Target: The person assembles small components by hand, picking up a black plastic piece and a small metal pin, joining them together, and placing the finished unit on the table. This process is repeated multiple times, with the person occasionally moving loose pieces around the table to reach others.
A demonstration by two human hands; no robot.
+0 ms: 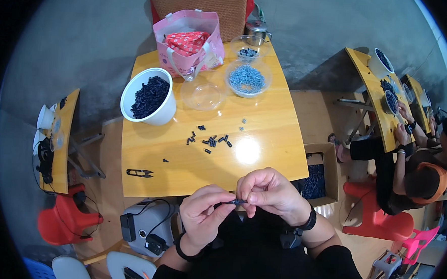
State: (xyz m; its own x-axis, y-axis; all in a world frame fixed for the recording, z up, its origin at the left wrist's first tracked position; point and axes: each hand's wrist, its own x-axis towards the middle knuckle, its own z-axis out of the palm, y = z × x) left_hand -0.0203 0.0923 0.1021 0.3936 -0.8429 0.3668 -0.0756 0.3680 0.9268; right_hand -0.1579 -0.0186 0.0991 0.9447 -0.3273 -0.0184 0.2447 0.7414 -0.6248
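Just off the table's near edge, my left hand (pixel 205 212) and my right hand (pixel 273 194) meet, thumbs and fingertips closed on a small black plastic part (pixel 237 202). The fingers cover much of it. Similar small black parts (pixel 212 140) lie scattered mid-table, with two tiny metal pieces (pixel 242 125) beyond them. Black thread snips (pixel 139 173) rest at the table's near left. A white bucket (pixel 169 110) full of black parts stands at the left, and a clear bowl (pixel 244 94) at the far right holds many small silvery pieces.
The yellow table (pixel 268 157) also carries a clear lid (pixel 203 99), a pink bag (pixel 187 62) and a metal cup (pixel 257 30). Right of it, a cardboard box (pixel 331 175) of dark parts sits on the floor. Another person (pixel 413 174) works at a table farther right.
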